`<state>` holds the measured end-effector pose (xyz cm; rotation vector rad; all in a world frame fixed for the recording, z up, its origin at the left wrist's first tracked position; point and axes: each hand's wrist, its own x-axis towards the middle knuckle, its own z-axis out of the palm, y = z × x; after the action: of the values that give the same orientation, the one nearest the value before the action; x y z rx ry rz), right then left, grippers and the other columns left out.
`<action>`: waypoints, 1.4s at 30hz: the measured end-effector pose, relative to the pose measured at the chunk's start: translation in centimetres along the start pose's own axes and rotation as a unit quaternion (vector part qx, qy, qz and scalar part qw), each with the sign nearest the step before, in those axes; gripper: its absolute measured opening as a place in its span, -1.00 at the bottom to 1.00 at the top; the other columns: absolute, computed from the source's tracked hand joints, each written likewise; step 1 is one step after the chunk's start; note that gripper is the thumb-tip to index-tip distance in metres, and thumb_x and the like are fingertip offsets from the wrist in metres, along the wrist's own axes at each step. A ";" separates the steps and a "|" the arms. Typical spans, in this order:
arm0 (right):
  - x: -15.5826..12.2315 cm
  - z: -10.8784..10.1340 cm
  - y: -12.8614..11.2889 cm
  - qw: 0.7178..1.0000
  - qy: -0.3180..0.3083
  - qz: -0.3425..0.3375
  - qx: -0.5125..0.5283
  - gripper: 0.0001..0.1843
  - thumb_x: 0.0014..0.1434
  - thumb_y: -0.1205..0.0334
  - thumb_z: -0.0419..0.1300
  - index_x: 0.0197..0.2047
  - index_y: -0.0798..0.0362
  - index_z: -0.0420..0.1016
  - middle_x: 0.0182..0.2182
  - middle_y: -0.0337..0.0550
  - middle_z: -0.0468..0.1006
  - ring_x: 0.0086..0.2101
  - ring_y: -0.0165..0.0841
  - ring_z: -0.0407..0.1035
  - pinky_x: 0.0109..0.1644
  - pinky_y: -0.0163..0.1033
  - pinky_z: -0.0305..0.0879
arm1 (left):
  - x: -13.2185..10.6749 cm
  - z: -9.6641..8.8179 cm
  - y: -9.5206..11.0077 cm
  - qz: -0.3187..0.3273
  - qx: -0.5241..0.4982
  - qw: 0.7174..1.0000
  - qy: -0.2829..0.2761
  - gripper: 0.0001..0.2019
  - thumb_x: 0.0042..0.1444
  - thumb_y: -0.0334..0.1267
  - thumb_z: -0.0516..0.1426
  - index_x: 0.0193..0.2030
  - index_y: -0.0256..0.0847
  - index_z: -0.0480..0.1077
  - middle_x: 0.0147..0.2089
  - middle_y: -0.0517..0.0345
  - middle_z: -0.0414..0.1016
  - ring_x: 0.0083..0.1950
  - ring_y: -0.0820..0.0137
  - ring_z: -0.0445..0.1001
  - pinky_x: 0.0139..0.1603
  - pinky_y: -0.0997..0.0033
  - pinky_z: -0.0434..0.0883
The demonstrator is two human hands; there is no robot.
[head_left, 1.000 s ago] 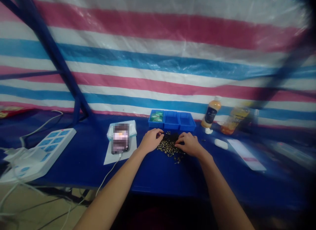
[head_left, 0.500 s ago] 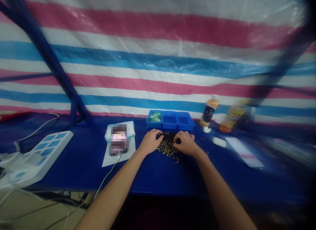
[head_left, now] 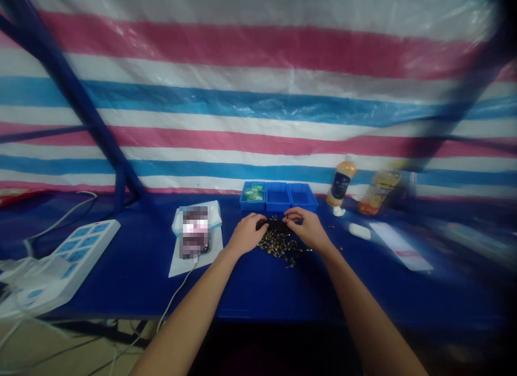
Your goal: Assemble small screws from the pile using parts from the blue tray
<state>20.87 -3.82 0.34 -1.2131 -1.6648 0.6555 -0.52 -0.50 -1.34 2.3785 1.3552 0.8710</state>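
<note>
A pile of small brass-coloured screws [head_left: 278,245] lies on the blue table, with a dark patch of black pieces [head_left: 277,225] at its far side. My left hand [head_left: 247,234] is at the pile's left edge, fingers curled and thumb close to the index finger by the black pieces. On the opposite side, my right hand [head_left: 309,229] has its thumb and fingertips drawn together above the dark patch. Whatever either hand pinches is too small to make out. Just beyond stand three joined blue bins [head_left: 277,208]; green packets [head_left: 254,192] lie in the left one.
Left of the hands, a phone [head_left: 195,233] on a cable rests over white paper [head_left: 177,265]. A power strip [head_left: 86,246] lies farther left. To the right are two bottles [head_left: 340,183], a white case [head_left: 359,231] and a pale flat slab [head_left: 399,246].
My right hand has lifted slightly away from the brass screws toward the bins, and its fingers have extended a little. My left hand has barely moved. More screws show at the pile's right side.
</note>
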 end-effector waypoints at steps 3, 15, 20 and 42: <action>0.1 -0.3 0.2 0.997 0.007 0.056 0.045 -0.79 0.11 0.14 0.18 -0.21 0.04 0.46 -0.35 -0.14 0.63 -0.36 -0.33 0.51 -0.21 -0.26 0.36 | 0.0 0.1 0.0 0.000 -0.001 1.000 0.000 -0.75 0.22 -0.13 0.08 -0.04 -0.09 0.49 -0.08 0.12 0.52 -0.07 0.27 0.49 -0.03 0.31 0.40; 0.7 -2.2 1.8 0.970 0.167 0.155 -0.082 -0.58 0.10 -0.10 0.09 -0.53 0.08 0.42 -0.65 -0.24 0.41 -0.55 -0.38 0.23 -0.44 -0.28 0.09 | -0.1 0.1 0.0 -0.009 -0.020 1.000 -0.009 -0.73 0.22 -0.11 0.07 -0.04 -0.11 0.48 -0.08 0.11 0.51 -0.09 0.29 0.49 -0.04 0.31 0.40; 1.1 -2.5 2.4 0.964 0.206 0.167 0.002 -0.41 0.05 -0.20 0.16 -0.05 0.11 0.46 -0.58 -0.22 0.50 -0.57 -0.35 0.29 -0.46 -0.28 0.16 | -0.2 -0.1 0.3 -0.010 -0.021 1.000 -0.019 -0.72 0.22 -0.10 0.06 -0.05 -0.11 0.48 -0.07 0.09 0.51 -0.08 0.27 0.50 -0.06 0.30 0.41; 0.1 -1.4 2.4 0.923 -0.050 0.115 -0.365 -0.80 0.19 0.16 0.15 -0.23 -0.10 0.62 -0.19 -0.09 0.60 -0.10 -0.12 0.37 -0.07 -0.04 0.15 | -0.2 0.0 0.3 -0.007 -0.007 1.000 -0.021 -0.76 0.20 -0.17 0.08 -0.06 -0.10 0.48 -0.10 0.11 0.51 -0.08 0.28 0.49 -0.06 0.33 0.40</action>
<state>23.14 -3.05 -1.00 -1.9502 -1.9421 0.2192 -0.37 -0.81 -1.29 2.3599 1.3444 0.8202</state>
